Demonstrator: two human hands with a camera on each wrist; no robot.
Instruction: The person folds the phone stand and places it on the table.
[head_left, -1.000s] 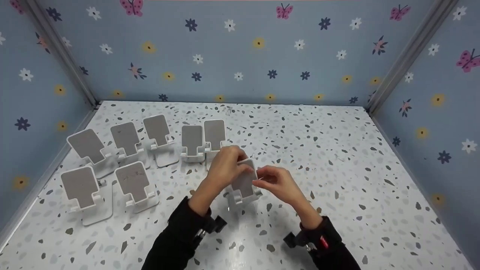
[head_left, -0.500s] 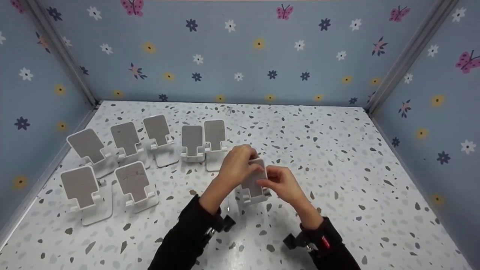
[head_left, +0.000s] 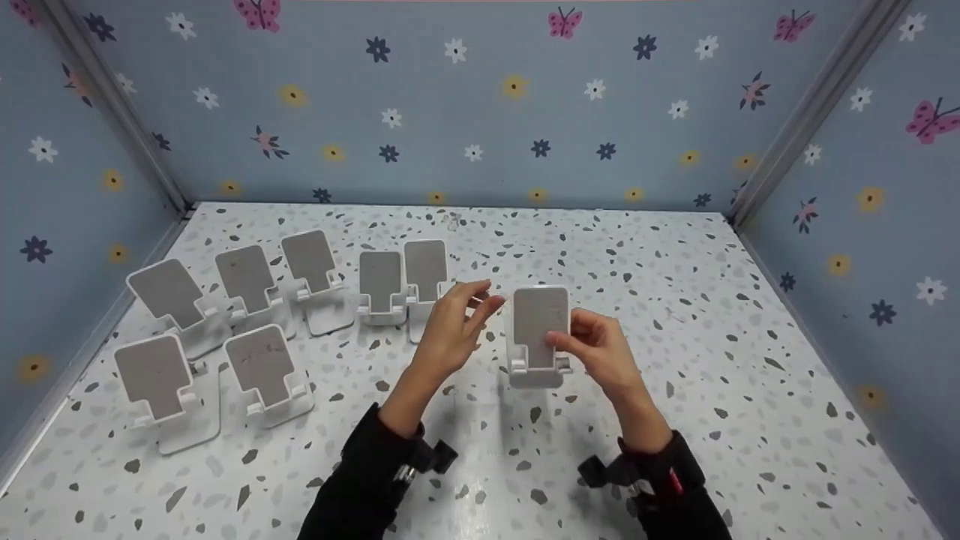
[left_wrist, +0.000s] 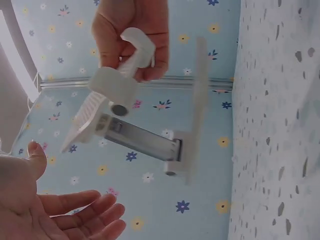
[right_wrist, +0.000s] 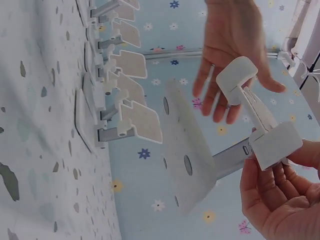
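A white folding phone stand (head_left: 534,319) with a grey pad is held off the table by my right hand (head_left: 602,352), its thumb lying on the pad and its fingers behind the right edge. In the right wrist view, the stand's flat base (right_wrist: 190,155) faces the table, joined by a grey arm (right_wrist: 232,162) to the holder. My left hand (head_left: 450,330) is just left of the stand, fingers loosely extended, holding nothing. In the left wrist view my left hand (left_wrist: 65,210) is spread below the stand's holder (left_wrist: 112,87), apart from it.
Several similar phone stands (head_left: 259,364) stand unfolded on the left half of the speckled table (head_left: 675,300). The nearest to my left hand is a stand (head_left: 426,266) at back centre. Flower-patterned walls (head_left: 480,97) enclose the back and both sides.
The held stand has moved right and turned its pad more squarely to the head camera. My left hand has let go of its top and drawn back left; my right hand keeps its hold.
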